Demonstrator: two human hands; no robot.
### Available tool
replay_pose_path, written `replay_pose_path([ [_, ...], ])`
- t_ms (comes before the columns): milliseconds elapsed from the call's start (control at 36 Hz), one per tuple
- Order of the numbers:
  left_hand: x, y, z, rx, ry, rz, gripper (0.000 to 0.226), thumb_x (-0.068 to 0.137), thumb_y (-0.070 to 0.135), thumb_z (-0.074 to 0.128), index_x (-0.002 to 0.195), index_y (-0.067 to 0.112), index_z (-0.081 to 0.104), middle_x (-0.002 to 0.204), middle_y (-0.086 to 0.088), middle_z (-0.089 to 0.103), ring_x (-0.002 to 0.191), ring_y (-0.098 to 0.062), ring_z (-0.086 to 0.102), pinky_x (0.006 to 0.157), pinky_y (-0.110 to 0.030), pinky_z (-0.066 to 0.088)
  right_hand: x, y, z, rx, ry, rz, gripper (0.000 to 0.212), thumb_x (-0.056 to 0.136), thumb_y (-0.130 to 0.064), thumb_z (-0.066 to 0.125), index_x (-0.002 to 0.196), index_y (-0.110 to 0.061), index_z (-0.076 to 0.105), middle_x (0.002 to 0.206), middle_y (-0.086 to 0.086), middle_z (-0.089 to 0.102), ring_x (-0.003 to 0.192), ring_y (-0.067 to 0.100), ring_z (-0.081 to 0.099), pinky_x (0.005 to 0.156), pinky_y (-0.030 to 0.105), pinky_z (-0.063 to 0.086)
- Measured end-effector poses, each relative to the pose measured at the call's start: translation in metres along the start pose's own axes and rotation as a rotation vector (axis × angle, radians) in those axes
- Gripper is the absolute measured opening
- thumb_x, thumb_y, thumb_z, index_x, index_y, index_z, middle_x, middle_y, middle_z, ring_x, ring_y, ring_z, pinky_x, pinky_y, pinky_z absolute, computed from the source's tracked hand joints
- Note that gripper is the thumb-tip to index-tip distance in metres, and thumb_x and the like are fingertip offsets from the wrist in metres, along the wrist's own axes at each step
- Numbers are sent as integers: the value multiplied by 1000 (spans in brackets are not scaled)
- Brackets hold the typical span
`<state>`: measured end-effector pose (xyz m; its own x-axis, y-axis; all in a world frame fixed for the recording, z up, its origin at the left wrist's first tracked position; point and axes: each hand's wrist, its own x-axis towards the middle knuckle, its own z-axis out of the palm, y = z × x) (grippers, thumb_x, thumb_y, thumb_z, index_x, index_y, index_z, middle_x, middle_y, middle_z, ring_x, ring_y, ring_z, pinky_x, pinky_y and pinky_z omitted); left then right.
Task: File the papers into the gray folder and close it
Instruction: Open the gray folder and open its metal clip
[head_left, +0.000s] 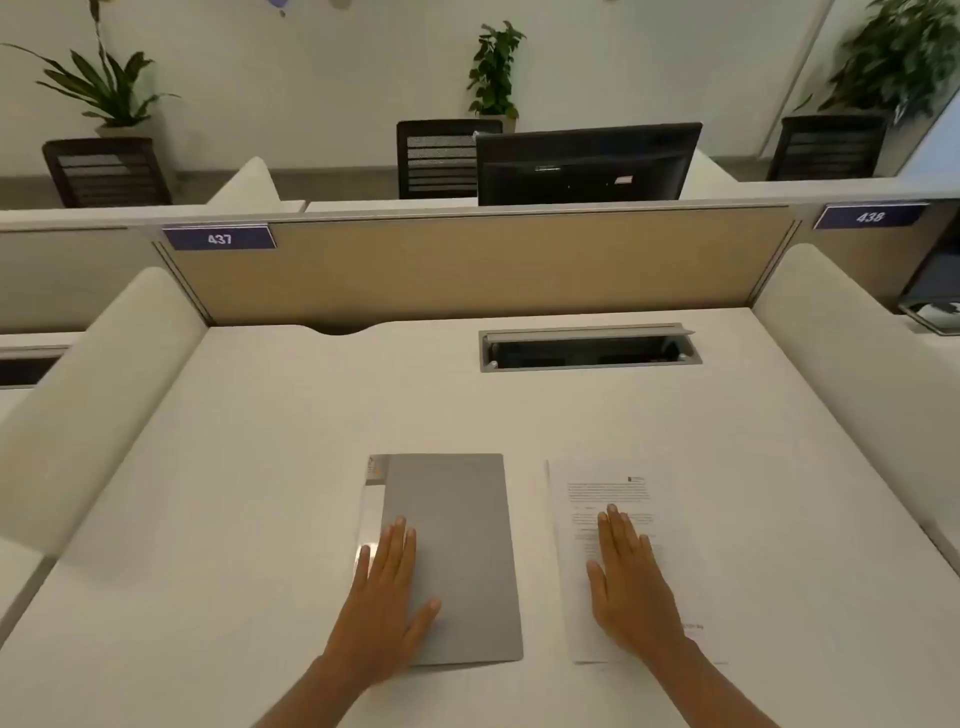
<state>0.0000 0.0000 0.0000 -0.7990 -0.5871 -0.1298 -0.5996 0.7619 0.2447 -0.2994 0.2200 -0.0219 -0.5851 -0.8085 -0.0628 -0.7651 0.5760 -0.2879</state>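
A gray folder (457, 525) lies shut and flat on the white desk near its front edge, a glossy white strip with an orange mark showing along its left side. My left hand (384, 603) rests flat on the folder's lower left part, fingers spread. To the right, apart from the folder, lies a stack of white printed papers (613, 493). My right hand (628, 582) lies flat on the papers with fingers extended. Neither hand grips anything.
The white desk (291, 467) has a cable tray slot (589, 349) at the back right and a tan divider panel (478, 265) behind. Padded white side partitions (98, 395) flank the desk. A monitor (584, 163), chairs and plants stand beyond.
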Motion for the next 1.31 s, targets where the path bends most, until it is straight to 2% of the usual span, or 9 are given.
replay_pose_path([
  [278, -33, -3, 21, 7, -108, 32, 120, 83, 93, 33, 164, 18, -12, 174, 1, -22, 161, -21, -21, 128, -48, -9, -11, 10, 17, -53, -65, 45, 72, 106, -39, 32, 165, -11, 0, 175, 4, -3, 162, 21, -2, 132, 48, 6],
  [389, -39, -6, 28, 4, -132, 30, 121, 81, 93, 35, 162, 22, -20, 171, 4, -30, 159, -19, -27, 128, -46, -13, -15, 11, 20, -66, -73, 40, 73, 101, -45, 16, 165, -10, 5, 174, 5, -1, 162, 22, 1, 132, 50, 6],
  [611, -40, -14, 38, -63, -112, 20, 103, 92, 77, 35, 161, 26, -23, 170, 9, -32, 158, -14, -29, 127, -37, -22, -18, 10, 24, -57, -41, 40, 74, 99, -45, 15, 164, -9, 13, 174, 6, 7, 162, 24, 7, 131, 53, 9],
  [750, -44, -13, 43, -147, -83, 30, 93, 98, 68, 40, 163, 29, -15, 171, 12, -26, 157, -7, -28, 127, -32, -22, -18, 11, 25, -33, -24, 29, 73, 100, -43, 19, 164, -7, 15, 174, 7, 10, 161, 24, 9, 131, 54, 9],
  [944, -57, -6, 46, -287, -12, -1, 88, 105, 37, 51, 162, 41, -17, 171, 20, -23, 160, -8, -20, 127, -31, -21, -19, 13, 28, -2, -14, 25, 72, 101, -43, 22, 165, -10, 12, 175, 4, 6, 162, 20, 4, 131, 54, 8],
  [1056, -66, -3, 41, -455, 83, -58, 83, 106, 24, 45, 161, 48, -12, 172, 26, -13, 161, -6, -11, 129, -27, -15, -18, 15, 30, -2, -19, 31, 73, 101, -45, 20, 165, -13, 7, 175, 1, 0, 162, 16, -3, 131, 52, 5],
  [1167, -77, 2, 29, -619, 191, -143, 73, 107, 16, 36, 164, 42, -2, 169, 35, -6, 160, 1, -5, 129, -22, -11, -18, 16, 32, 10, -10, 28, 74, 100, -47, 19, 165, -13, 9, 175, 1, 2, 162, 17, 0, 131, 51, 4],
  [1250, -85, 5, 19, -706, 260, -237, 85, 110, 4, 38, 155, 61, -6, 165, 44, 4, 153, 18, 3, 129, -24, -1, -18, 17, 33, 10, -5, 26, 74, 100, -47, 18, 165, -13, 9, 175, 0, 2, 162, 17, -1, 131, 51, 3],
  [1306, -90, 6, 11, -790, 288, -340, 81, 110, 8, 38, 153, 66, 2, 156, 55, 13, 145, 29, 11, 128, -24, 8, -17, 18, 34, 7, -4, 28, 74, 100, -47, 17, 165, -13, 8, 175, 0, 1, 162, 17, -1, 131, 51, 4],
])
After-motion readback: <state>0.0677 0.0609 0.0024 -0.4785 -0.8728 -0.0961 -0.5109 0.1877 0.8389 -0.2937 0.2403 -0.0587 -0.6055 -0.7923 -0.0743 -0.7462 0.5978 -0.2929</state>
